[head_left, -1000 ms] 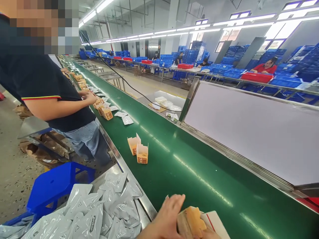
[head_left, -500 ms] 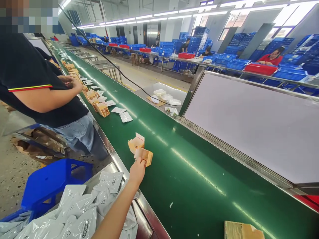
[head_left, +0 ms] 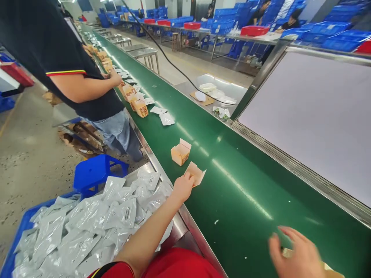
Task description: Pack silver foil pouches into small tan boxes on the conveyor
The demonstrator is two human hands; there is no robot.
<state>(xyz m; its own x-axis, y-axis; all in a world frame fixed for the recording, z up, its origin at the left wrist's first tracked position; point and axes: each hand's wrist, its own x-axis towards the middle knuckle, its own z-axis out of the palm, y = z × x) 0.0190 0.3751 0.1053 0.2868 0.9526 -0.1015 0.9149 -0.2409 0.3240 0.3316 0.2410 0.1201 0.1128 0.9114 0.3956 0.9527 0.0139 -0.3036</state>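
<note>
My left hand is closed on the edge of a small cardboard box, its flaps raised, over the green conveyor belt. Just beyond it, a second open box stands on the belt, pale inside and yellow-orange outside. At the lower right, my right hand is partly blurred, with thumb and fingers apart. Beneath that hand, a yellowish cardboard piece shows only in part. Silver-white sachets fill a blue bin by my left forearm.
A co-worker in a dark shirt stands at the belt on the left, near more open boxes and loose sachets. A blue stool stands behind the bin. A pale panel rises beyond the belt's far edge.
My right hand has come into view at the lower right, by the cardboard piece. The box in my left hand is turned differently and now sits apart from the other box. The view has shifted.
</note>
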